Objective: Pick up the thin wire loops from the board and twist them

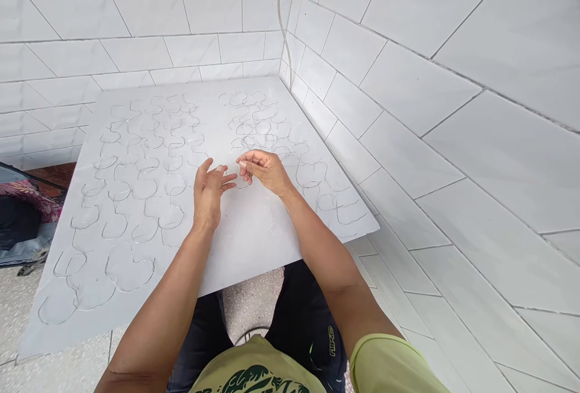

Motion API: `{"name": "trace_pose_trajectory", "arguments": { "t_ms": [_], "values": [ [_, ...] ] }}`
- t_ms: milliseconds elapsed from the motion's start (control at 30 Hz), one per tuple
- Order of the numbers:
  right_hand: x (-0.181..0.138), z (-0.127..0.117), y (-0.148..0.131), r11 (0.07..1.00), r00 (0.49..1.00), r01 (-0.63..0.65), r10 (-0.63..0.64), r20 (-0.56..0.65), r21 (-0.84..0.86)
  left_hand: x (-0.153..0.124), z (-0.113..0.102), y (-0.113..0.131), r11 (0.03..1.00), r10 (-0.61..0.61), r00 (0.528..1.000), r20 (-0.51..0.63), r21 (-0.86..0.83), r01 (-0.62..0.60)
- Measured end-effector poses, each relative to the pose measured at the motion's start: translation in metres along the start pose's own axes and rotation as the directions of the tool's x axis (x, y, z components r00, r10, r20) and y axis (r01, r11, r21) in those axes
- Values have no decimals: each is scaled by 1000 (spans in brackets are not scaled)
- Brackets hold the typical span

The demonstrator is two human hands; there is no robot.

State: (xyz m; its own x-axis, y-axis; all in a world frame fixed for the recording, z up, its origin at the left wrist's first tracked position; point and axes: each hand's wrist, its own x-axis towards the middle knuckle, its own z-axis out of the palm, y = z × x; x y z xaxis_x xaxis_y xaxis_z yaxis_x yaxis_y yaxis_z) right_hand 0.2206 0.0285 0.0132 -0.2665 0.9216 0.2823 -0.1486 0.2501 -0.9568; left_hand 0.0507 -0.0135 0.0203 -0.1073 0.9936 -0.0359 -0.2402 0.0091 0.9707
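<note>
My right hand [263, 170] pinches a thin curved wire [242, 186] between thumb and forefinger, above the middle of the white board [249, 242]. Just to its left is my left hand [211, 190], its fingers apart and pointing toward the wire; I see nothing held in it. Rows of bent wire pieces [147, 233] lie on the board left of my hands. On the right side more wire pieces [310, 184] lie closer together, some overlapping. The wire's ends at my fingertips are too fine to make out.
White tiled walls [435, 109] meet in a corner behind and right of the board. A pale cable [281, 18] hangs down that corner. Left of the board stands a folding chair [27, 242] with dark and patterned cloth on it. My knees are under the board's front edge.
</note>
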Motion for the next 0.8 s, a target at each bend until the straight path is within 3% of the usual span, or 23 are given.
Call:
{"name": "trace_pose_trajectory", "arguments": {
  "t_ms": [200,433,700,800],
  "values": [
    [2,-6,1,999,1000,4,-3,-18,37,-1,0,-2,967,-14,1000,20,255,9],
    [1,-7,1,999,999,-46,45,30,7,-9,2,-2,795,193,981,21,582,-169],
    [-3,-8,-1,998,993,-69,69,92,-10,-5,-2,-1,880,24,995,-95,474,24],
    [-2,-8,1,998,995,-62,60,85,21,-4,-1,1,909,19,997,-71,417,13]
  ]
}}
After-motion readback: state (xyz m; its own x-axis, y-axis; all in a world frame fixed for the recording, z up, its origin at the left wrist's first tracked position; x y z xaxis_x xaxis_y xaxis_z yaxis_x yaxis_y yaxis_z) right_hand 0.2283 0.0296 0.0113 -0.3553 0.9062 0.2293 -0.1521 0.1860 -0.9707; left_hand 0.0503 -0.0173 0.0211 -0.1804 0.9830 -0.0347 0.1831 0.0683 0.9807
